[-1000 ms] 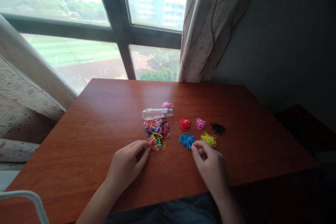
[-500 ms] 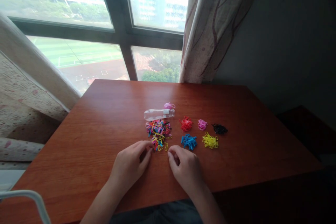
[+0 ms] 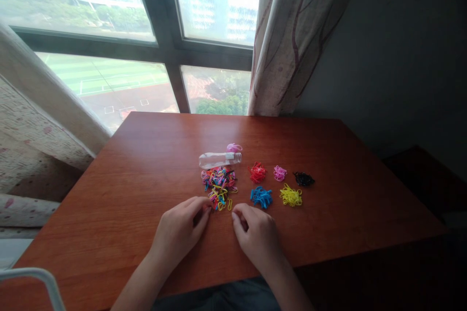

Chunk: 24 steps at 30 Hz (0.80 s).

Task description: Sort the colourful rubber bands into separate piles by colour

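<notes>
A mixed pile of small coloured rubber bands (image 3: 219,185) lies mid-table. To its right sit sorted heaps: red (image 3: 257,172), pink (image 3: 280,173), black (image 3: 303,179), blue (image 3: 261,197) and yellow (image 3: 291,196). My left hand (image 3: 180,231) rests on the table just below the mixed pile, fingers curled, thumb and forefinger near the pile's lower edge. My right hand (image 3: 255,235) lies beside it, fingers curled and tips pinched close to a yellow band at the pile's edge. Whether either hand holds a band is hidden.
A clear small bottle (image 3: 219,159) lies on its side behind the pile, with a pink cap (image 3: 234,147) next to it. The brown table (image 3: 146,165) stands against a window with curtains (image 3: 292,34). A white chair rail (image 3: 32,277) shows at bottom left.
My right hand moved left from the blue and yellow heaps to the lower edge of the mixed pile. My left hand has stayed in place.
</notes>
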Each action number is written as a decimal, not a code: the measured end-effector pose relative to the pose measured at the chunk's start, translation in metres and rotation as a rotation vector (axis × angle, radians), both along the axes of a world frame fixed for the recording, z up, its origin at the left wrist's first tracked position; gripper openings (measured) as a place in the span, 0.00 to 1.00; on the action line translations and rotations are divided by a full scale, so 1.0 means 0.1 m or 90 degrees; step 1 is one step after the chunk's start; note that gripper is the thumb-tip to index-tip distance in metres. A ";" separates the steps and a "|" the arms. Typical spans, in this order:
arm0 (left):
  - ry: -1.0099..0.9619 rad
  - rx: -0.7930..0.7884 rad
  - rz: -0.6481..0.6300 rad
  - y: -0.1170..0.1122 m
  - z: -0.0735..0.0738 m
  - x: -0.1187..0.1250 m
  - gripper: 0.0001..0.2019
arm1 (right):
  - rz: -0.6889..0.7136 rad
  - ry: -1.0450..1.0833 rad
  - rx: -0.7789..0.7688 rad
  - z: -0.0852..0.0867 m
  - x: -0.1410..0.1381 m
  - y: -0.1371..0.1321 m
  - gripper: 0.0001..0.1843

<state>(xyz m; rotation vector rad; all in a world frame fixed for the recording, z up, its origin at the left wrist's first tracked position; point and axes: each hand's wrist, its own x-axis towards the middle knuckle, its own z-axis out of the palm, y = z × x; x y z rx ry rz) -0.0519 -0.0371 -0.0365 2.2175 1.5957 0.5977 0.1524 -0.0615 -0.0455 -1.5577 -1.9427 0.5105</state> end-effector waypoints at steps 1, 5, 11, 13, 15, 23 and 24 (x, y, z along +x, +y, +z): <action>-0.002 0.000 0.000 0.00 0.01 0.00 0.08 | 0.001 -0.002 -0.001 0.00 0.00 0.00 0.07; -0.005 0.006 -0.002 -0.01 0.02 0.01 0.08 | 0.003 -0.006 -0.001 -0.01 0.00 0.01 0.07; -0.009 0.040 -0.011 0.03 0.04 0.04 0.10 | 0.005 -0.001 -0.002 -0.02 0.00 0.01 0.07; 0.015 0.044 -0.025 0.06 0.05 0.06 0.10 | 0.007 0.000 -0.003 -0.01 0.00 0.01 0.07; 0.040 0.046 -0.033 0.08 0.06 0.07 0.10 | 0.009 -0.002 -0.005 -0.01 0.00 0.01 0.07; 0.054 0.056 -0.025 0.08 0.03 0.05 0.08 | 0.008 -0.010 -0.008 -0.02 0.00 0.01 0.07; 0.053 0.056 -0.024 0.08 0.04 0.05 0.08 | 0.008 -0.009 -0.007 -0.02 0.00 0.01 0.07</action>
